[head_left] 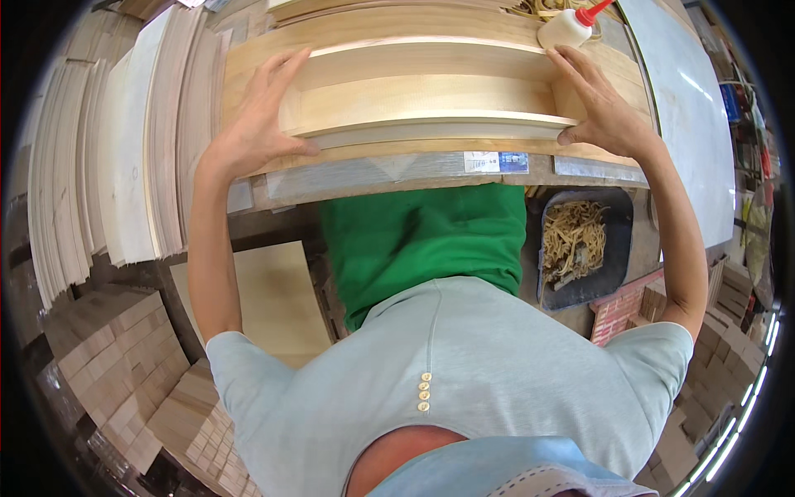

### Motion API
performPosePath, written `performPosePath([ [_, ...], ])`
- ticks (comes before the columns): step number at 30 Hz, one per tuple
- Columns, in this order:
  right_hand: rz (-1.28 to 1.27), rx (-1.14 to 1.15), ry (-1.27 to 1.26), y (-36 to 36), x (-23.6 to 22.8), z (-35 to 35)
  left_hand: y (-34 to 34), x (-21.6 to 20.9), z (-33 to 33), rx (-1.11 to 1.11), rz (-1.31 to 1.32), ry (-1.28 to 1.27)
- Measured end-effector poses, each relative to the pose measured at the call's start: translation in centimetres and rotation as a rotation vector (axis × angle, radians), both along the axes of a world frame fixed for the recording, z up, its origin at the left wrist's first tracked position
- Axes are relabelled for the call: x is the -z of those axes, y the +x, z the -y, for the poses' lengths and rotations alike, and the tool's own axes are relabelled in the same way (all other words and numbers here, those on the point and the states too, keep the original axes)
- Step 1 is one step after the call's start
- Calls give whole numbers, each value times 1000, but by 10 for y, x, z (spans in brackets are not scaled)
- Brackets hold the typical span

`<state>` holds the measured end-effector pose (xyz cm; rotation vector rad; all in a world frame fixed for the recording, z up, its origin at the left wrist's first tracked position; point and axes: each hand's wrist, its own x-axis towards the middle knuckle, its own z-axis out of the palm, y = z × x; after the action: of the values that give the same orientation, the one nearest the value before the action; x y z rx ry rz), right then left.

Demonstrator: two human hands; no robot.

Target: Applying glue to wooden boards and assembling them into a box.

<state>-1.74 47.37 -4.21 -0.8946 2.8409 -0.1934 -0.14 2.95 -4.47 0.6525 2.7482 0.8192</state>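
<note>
A long, shallow wooden box frame point(431, 120) of pale wood lies on a wooden board point(617, 91) on the workbench. My left hand point(263, 116) grips its left end, thumb on the near side and fingers on the far corner. At the right end my right hand point(598, 108) holds it the same way, thumb near and fingers at the far corner. Both palms press against the short ends. Just beyond my right fingertips stands a white glue bottle point(566, 29) with a red nozzle.
Tall stacks of thin wooden boards point(124, 149) stand at the left. A pale sheet-topped surface point(683, 108) lies at the right. Below the bench's right side, a black bin point(617, 215) holds tan rubber-band-like strips. Piles of wooden blocks point(124, 364) sit at the lower left.
</note>
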Motion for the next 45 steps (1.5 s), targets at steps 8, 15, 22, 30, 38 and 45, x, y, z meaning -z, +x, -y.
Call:
performPosePath([
  [8,2,130,-88,14,-15,2,8,-14,-8,-33,-54,-31],
  [15,-55,82,-132,3,-8,-4,4,-12,-17,-94,10,44],
  [22,-52,50,-91,5,0,-7,-5,1,-9,6,-35,-45],
  [30,18,45,-173,-5,8,-1,-10,4,-24,1,-21,-97],
  [38,50,91,-109,-3,0,-5,-13,3,-25,52,-35,-71],
  [45,114,420,-686,-4,19,-46,-7,-5,-33,-45,-252,71],
])
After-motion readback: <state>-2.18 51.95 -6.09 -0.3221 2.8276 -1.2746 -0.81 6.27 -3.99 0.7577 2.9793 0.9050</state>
